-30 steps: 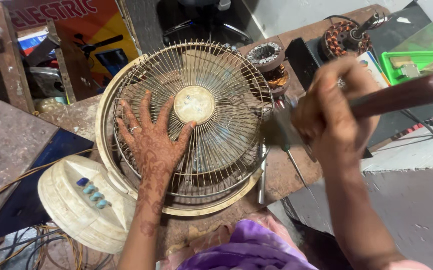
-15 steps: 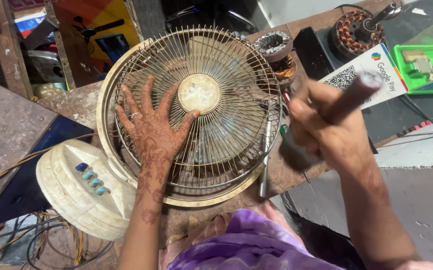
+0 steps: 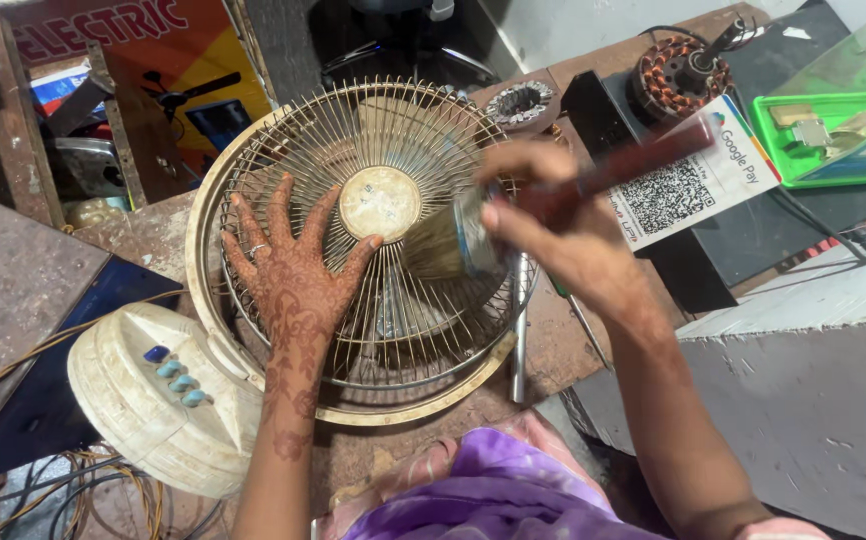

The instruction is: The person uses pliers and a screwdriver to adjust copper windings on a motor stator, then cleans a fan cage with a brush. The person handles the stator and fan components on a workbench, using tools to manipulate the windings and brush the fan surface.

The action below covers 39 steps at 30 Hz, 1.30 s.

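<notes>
We see the left hand spread flat, fingers apart, pressing on the wire fan guard at the centre of the frame, its thumb reaching toward the round centre cap. The right hand is closed around the dark red handle of a paintbrush, whose bristles lie on the wires just right of the cap. The fan lies face-up on the cluttered worktop, its cream base with blue buttons at the lower left of the frame. A screwdriver lies just beside the guard's right rim, and a bare motor stator sits at the upper right, next to a green tray.

In our judgement the main risk is the guard shifting or rocking under the brush, since only the flat palm steadies it. A hard stroke could snag bristles between the thin wires or bend one. The brushing elbow could also nudge the screwdriver off the edge, and dust swept loose may drift toward the exposed stator windings.
</notes>
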### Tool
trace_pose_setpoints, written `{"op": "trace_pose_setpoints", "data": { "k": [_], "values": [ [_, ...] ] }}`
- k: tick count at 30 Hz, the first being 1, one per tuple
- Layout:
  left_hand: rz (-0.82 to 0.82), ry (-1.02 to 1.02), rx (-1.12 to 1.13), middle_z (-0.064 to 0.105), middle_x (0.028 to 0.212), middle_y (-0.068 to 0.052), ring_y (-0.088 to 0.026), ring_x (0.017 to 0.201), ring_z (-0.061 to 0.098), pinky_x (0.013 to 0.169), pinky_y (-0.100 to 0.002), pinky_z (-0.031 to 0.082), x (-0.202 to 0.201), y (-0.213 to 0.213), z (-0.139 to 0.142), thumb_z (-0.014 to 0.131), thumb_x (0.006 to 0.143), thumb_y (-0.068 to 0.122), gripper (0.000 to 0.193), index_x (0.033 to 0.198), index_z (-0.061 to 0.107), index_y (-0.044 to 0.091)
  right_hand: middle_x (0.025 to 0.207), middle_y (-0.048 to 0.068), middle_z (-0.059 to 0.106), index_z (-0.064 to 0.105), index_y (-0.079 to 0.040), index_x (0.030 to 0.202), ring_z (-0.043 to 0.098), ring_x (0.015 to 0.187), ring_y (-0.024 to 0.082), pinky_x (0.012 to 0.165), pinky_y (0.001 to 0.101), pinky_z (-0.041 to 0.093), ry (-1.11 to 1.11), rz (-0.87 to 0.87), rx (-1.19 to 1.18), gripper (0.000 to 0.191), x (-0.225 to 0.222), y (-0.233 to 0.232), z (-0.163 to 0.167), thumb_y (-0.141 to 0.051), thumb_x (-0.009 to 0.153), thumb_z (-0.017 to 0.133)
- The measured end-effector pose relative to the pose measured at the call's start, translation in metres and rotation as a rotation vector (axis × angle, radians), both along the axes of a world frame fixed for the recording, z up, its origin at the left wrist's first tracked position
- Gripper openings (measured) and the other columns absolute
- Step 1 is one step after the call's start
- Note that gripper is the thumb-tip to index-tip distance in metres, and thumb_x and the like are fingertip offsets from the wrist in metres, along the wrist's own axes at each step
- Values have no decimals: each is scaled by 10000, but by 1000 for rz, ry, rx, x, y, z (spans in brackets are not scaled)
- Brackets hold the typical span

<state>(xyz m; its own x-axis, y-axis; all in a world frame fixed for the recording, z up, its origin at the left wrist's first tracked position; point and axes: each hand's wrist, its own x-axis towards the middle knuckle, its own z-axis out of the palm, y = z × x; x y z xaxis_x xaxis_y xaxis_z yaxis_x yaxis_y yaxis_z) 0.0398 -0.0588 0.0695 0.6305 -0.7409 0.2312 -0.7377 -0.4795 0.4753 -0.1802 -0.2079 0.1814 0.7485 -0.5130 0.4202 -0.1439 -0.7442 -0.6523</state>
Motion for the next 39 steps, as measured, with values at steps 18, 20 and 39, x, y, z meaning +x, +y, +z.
{"op": "trace_pose_setpoints", "data": {
  "k": [18, 20, 39],
  "values": [
    [3, 3, 23, 293, 1646, -88, -437, 1541, 11, 1197, -688, -33, -2, 2, 1, 627, 831, 781, 767, 1460, 581, 343, 774, 56, 741, 765, -57, 914, 670, 717, 153, 656, 286, 556, 421, -137, 411, 250, -104, 11, 7, 56, 694, 732],
    [6, 27, 41, 289, 1640, -88, -432, 1533, 16, 1191, -687, -36, -2, 1, 2, 627, 813, 788, 775, 1448, 582, 346, 858, 80, 683, 736, -32, 959, 611, 840, 179, 762, 300, 524, 240, -130, 328, 242, -94, 1, 36, 41, 730, 748],
    [2, 5, 17, 303, 1648, -74, -445, 1543, 32, 1198, -700, -13, -5, 5, 3, 614, 827, 816, 795, 1464, 587, 340, 1074, 50, 763, 696, -53, 969, 653, 785, 144, 704, 289, 548, 207, -89, 387, 238, -101, 2, -2, -20, 735, 722]
  ]
}}
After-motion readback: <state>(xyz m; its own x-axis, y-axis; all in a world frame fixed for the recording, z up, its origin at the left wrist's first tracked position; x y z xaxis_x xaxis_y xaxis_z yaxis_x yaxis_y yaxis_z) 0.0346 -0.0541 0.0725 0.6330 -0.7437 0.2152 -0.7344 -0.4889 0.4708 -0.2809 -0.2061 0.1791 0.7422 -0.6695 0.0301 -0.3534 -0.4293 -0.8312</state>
